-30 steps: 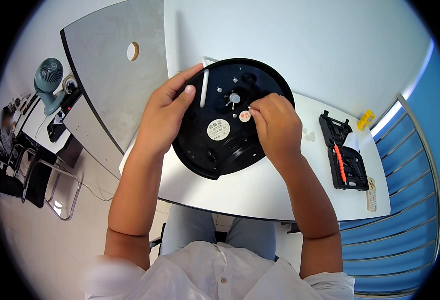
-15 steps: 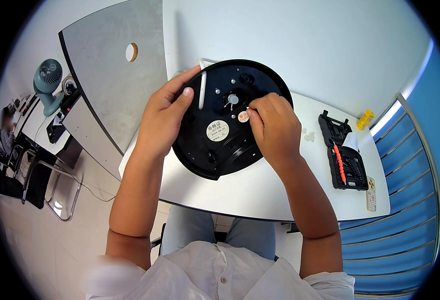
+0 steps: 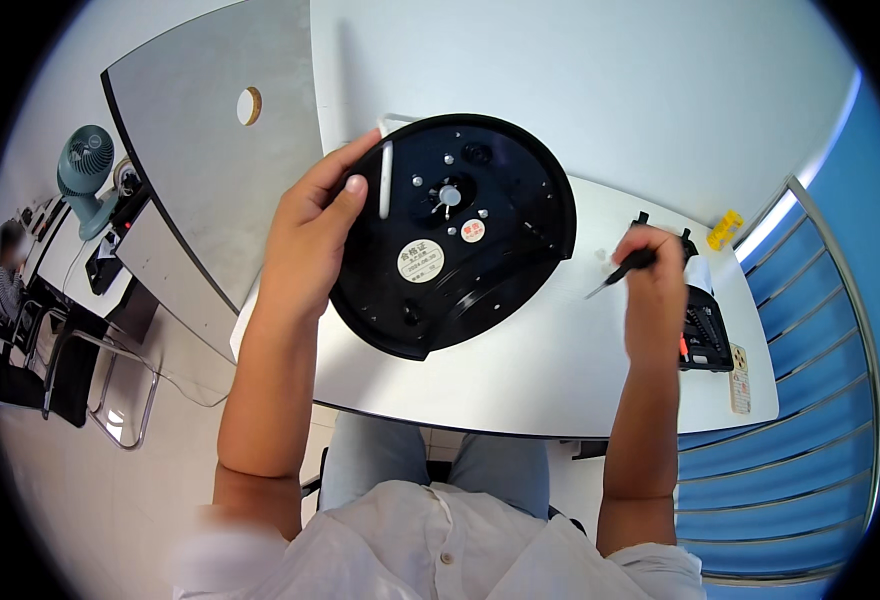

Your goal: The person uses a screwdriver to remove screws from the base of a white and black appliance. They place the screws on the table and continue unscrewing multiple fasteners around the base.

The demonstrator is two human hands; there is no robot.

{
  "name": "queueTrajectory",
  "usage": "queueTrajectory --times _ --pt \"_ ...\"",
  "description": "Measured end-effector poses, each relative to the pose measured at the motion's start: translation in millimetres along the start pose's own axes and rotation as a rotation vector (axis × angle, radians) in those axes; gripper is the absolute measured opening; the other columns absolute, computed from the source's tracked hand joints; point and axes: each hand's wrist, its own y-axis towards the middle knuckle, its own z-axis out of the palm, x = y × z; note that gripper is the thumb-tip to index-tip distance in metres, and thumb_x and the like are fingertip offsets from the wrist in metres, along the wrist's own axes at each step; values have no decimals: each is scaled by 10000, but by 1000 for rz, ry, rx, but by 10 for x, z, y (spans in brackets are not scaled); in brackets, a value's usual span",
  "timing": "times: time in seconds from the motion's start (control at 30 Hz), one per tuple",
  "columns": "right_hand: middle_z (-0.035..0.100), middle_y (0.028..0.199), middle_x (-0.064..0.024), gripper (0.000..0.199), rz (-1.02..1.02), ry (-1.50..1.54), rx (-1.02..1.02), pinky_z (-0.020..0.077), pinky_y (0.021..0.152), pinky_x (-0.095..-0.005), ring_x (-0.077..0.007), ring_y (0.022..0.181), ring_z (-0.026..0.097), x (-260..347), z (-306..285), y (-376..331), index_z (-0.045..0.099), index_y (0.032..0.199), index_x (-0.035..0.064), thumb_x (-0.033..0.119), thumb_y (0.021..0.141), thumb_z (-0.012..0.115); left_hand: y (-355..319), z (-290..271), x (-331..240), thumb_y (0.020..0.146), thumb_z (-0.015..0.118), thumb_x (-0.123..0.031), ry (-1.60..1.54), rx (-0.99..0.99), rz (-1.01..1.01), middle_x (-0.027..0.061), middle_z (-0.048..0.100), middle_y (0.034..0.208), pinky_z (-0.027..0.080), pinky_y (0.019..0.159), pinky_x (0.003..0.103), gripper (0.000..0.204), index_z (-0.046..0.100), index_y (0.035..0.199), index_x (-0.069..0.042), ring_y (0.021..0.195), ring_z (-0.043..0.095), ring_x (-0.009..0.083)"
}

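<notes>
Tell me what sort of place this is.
Probably an office or workshop room: a white table with an open black tool case, grey desks beside it, and a small teal desk fan.

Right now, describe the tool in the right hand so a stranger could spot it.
On the white table, right of the black round disc, the right hand holds a slim black screwdriver. Unlike the tools in the open black case behind, it's raised, tip pointing toward the disc.

Glossy black plastic disc [image 3: 455, 235] on a smooth matt white table [image 3: 520, 360]
</notes>
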Motion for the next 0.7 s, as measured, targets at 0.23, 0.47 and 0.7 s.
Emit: queueTrajectory --times 0.23,0.47,0.7 --pt "616 911 -84 163 159 -312 164 489 718 -285 -189 811 607 -585 -181 -854 562 941 8 -61 794 577 -42 -65 73 948 501 -106 -56 -17 5 95 614 1179 409 961 283 353 548 1287 -23 1072 565 160" --pt "598 817 -142 214 96 -605 294 478 631 -360 -298 708 611 -526 -569 -806 541 904 11 61 785 712 -74 -21 41 940 512 -108 -19 -59 -17 86 618 1171 409 958 280 354 557 1283 -36 1070 565 156" --pt "539 806 -75 268 -140 177 -69 426 577 -227 -95 607 468 -43 -533 -545 456 965 40 30 811 675 -98 84 72 935 520 -108 -46 -51 6 86 617 1176 404 968 287 362 549 1287 -28 1079 565 160"
